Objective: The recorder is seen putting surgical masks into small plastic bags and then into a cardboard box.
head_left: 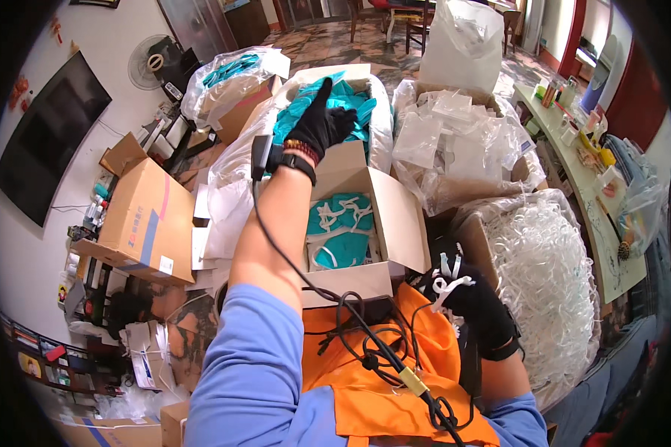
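Observation:
My left hand, in a black glove with a bead bracelet and a watch at the wrist, reaches far out over a bag-lined box of teal fabric pieces and touches them, index finger raised. My right hand, also black-gloved, stays close to my lap and grips a few white looped strips. Between the hands stands an open white carton that holds teal pieces with white loops.
A large bag of white strips lies at my right. Clear plastic packets fill a box behind it. A brown carton sits at left. Black cables cross my orange apron. A cluttered shelf runs along the right.

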Action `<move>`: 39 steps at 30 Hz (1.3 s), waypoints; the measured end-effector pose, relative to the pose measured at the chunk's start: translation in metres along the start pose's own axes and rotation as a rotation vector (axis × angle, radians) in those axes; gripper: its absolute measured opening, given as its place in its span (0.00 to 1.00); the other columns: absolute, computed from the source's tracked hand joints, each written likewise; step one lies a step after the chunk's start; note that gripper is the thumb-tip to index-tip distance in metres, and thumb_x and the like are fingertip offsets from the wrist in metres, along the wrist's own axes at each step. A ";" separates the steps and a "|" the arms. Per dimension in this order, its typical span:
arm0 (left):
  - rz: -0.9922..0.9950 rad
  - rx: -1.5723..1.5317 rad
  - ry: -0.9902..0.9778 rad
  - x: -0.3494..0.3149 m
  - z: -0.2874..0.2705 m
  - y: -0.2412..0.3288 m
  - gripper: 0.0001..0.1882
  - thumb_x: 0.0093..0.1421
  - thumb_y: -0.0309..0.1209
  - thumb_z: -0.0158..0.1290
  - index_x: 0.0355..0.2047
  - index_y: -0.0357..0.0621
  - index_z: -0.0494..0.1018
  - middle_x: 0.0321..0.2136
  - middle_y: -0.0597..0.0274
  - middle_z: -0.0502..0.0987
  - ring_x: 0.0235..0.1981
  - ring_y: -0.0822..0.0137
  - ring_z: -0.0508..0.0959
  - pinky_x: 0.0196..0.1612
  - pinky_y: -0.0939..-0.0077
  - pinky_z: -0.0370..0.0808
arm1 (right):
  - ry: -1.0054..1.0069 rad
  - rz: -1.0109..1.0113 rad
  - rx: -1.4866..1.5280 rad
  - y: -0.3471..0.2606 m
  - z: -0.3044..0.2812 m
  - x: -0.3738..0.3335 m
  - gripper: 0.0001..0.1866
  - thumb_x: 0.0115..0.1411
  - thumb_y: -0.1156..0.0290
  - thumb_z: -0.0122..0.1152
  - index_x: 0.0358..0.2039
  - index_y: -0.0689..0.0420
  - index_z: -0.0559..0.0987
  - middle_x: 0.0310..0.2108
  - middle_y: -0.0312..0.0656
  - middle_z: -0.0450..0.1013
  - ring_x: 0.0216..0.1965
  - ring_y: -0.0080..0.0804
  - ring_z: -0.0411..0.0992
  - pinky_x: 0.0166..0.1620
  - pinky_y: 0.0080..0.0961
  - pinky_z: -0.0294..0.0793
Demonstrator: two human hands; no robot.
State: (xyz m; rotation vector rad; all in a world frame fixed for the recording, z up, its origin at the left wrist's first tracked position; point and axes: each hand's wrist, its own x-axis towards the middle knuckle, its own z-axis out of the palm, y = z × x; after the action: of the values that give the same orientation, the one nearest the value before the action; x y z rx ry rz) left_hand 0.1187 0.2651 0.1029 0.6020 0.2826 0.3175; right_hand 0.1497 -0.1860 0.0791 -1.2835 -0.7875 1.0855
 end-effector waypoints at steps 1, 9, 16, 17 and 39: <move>-0.026 0.102 -0.121 -0.002 -0.009 -0.009 0.25 0.63 0.51 0.49 0.45 0.39 0.71 0.38 0.59 0.77 0.38 0.62 0.77 0.48 0.65 0.74 | 0.035 -0.005 -0.059 -0.017 0.011 0.002 0.10 0.57 0.68 0.63 0.38 0.57 0.74 0.29 0.33 0.70 0.33 0.21 0.71 0.35 0.19 0.71; 0.202 0.788 -0.673 -0.106 0.035 -0.201 0.21 0.69 0.33 0.40 0.60 0.39 0.61 0.52 0.60 0.72 0.51 0.71 0.73 0.52 0.76 0.70 | -0.045 -0.047 -0.120 -0.027 0.017 0.020 0.15 0.57 0.75 0.59 0.46 0.60 0.74 0.33 0.33 0.73 0.34 0.20 0.71 0.36 0.17 0.72; -0.053 0.563 -0.377 -0.191 0.053 -0.236 0.34 0.66 0.57 0.36 0.54 0.39 0.68 0.43 0.63 0.77 0.44 0.69 0.75 0.52 0.75 0.69 | 0.217 -0.304 -0.570 -0.038 0.021 0.035 0.12 0.60 0.78 0.55 0.45 0.62 0.77 0.31 0.36 0.75 0.34 0.22 0.72 0.39 0.21 0.72; 0.067 0.701 -0.449 -0.194 0.047 -0.242 0.35 0.66 0.59 0.35 0.54 0.39 0.68 0.43 0.62 0.77 0.43 0.69 0.75 0.51 0.75 0.69 | 0.212 -0.287 -0.514 -0.043 0.024 0.034 0.12 0.60 0.77 0.55 0.44 0.61 0.78 0.31 0.35 0.75 0.33 0.21 0.72 0.38 0.20 0.72; 0.097 0.694 -0.182 -0.209 0.055 -0.245 0.12 0.65 0.32 0.49 0.44 0.37 0.70 0.26 0.68 0.72 0.31 0.77 0.73 0.30 0.84 0.71 | 0.234 -0.177 -0.026 -0.049 0.016 0.025 0.15 0.65 0.62 0.51 0.45 0.58 0.78 0.23 0.26 0.65 0.20 0.12 0.62 0.23 0.11 0.60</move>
State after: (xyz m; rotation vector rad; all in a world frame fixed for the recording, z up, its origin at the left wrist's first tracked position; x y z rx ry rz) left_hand -0.0018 -0.0308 0.0355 1.3244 0.1831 0.2515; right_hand 0.1522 -0.1540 0.1266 -1.3089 -0.7243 0.7707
